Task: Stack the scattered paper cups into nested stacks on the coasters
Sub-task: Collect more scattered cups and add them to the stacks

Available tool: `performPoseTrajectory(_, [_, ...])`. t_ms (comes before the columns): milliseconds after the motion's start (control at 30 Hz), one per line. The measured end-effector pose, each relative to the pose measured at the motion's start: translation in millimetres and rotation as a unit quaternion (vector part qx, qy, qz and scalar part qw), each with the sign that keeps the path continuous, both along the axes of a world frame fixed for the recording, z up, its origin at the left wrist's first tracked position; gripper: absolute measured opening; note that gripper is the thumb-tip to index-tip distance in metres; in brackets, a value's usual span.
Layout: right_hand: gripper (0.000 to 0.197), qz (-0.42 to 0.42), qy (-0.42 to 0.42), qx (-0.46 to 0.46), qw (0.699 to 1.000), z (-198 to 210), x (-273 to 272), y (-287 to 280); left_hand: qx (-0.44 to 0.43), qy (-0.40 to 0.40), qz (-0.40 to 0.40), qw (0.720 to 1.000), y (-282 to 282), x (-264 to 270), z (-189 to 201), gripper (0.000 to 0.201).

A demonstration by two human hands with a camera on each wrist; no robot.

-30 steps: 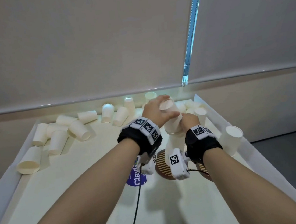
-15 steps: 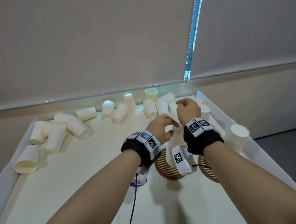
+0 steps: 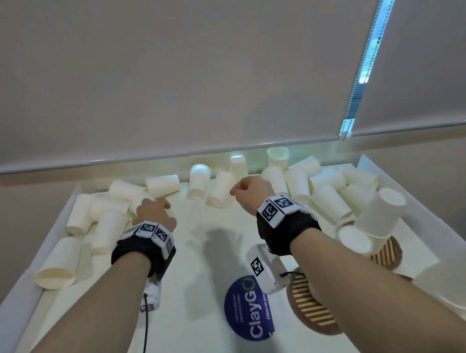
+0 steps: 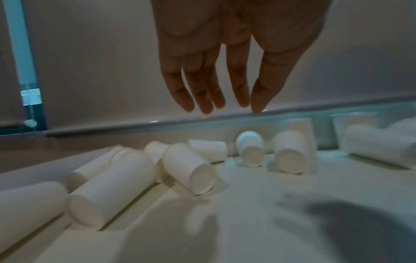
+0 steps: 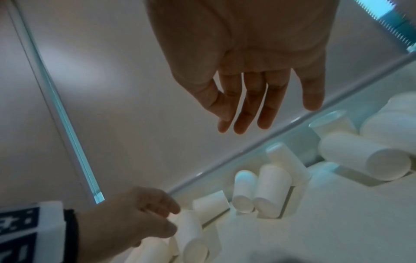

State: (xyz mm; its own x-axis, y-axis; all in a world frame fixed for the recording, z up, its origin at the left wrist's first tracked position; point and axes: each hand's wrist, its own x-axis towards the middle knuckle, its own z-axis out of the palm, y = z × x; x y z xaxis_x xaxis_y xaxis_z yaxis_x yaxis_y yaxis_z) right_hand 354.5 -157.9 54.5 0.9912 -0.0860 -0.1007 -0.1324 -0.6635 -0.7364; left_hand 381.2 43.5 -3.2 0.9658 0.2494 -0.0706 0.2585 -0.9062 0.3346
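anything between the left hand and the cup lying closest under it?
Nothing visible. The left hand hangs open above the lying cup, only air between fingertips and its side. Other cups lie beside it, none on top.

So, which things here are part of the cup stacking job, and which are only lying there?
Part of the job:
- loose paper cups
- nested stack
- wooden coasters, one under that stack
- left hand and right hand, both holding nothing

Only lying there:
- blue ClayGo sticker
- black cable
- window blind

Dim, bluish, blurred wrist views
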Motion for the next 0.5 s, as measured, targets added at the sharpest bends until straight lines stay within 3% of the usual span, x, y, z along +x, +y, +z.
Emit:
performPoseTrajectory(167, [0.028,0.015,0.037,-0.031,0.999,-29,48,15,-0.048,-0.006,0.082,0.995,28,40,-34,0.074])
performPoseTrajectory(333, [0.045,0.006,0.055,-0.058,0.997,-56,96,18,-0.079,-0.045,0.137,0.986,24,71,-58,0.075])
performPoseTrajectory(500, [0.063,0.012,0.067,-0.086,0.994,-80,140,17,-0.083,-0.028,0.17,0.982,27,90,-74,0.078])
